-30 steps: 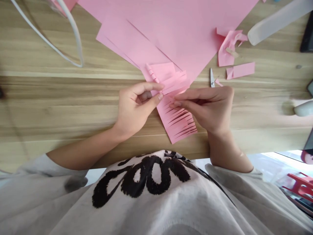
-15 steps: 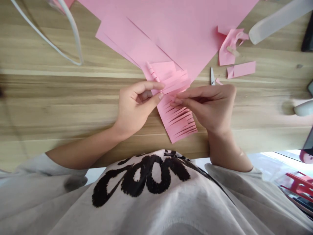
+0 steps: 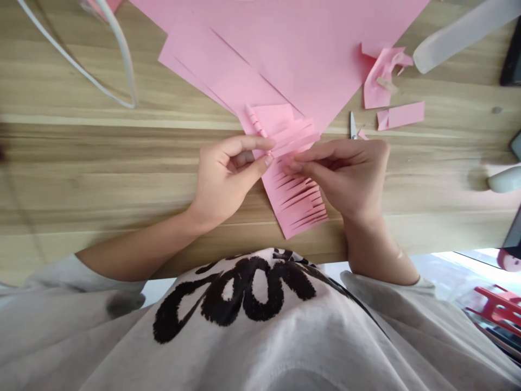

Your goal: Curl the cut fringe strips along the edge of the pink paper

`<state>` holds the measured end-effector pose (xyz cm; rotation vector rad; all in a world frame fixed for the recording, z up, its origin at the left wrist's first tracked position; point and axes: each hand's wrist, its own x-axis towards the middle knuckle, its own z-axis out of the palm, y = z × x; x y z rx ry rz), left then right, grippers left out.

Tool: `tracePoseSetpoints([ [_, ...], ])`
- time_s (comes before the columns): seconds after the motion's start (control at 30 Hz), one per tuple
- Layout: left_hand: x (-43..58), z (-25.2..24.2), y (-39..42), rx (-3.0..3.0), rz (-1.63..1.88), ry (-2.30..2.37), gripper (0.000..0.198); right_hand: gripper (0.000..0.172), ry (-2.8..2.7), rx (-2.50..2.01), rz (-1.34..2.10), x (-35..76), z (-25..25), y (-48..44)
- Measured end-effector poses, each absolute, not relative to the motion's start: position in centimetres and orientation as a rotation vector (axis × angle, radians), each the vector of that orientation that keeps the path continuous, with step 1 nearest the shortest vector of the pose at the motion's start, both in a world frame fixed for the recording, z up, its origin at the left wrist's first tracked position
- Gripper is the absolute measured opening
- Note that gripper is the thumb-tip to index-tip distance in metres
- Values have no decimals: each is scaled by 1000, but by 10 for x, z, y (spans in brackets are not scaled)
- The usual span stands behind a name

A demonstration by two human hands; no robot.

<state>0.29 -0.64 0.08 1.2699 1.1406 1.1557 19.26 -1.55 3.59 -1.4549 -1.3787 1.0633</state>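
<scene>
A strip of pink fringed paper (image 3: 288,217), with many narrow cuts along its right side, slants across the wooden table. My left hand (image 3: 222,179) is closed, thumb and forefinger pinched on a rolled part of the pink paper. Beyond those fingertips sticks a thin pink roll (image 3: 255,120), and loose fringe strips (image 3: 295,136) fan out to the right. My right hand (image 3: 352,176) is closed too, its thumb and fingers pinching fringe at the paper's right side. Exactly which strips lie between these fingertips is partly hidden.
Large pink sheets (image 3: 293,54) cover the table's far side. At right lie crumpled pink scraps (image 3: 377,87), a small pink strip (image 3: 407,115) and a scissor blade (image 3: 353,126), partly behind my right hand. A white cable (image 3: 128,70) loops at upper left.
My right hand has shifted very slightly left, and the fringe strips near its fingertips sit a little differently. My left hand keeps its pinch in place.
</scene>
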Motion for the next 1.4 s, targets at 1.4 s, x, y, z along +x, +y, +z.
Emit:
tracePoseSetpoints([
  [1.4, 3, 2, -6, 1265, 1126, 1176, 15, 11, -1490, -1404, 1100, 194, 37, -15],
])
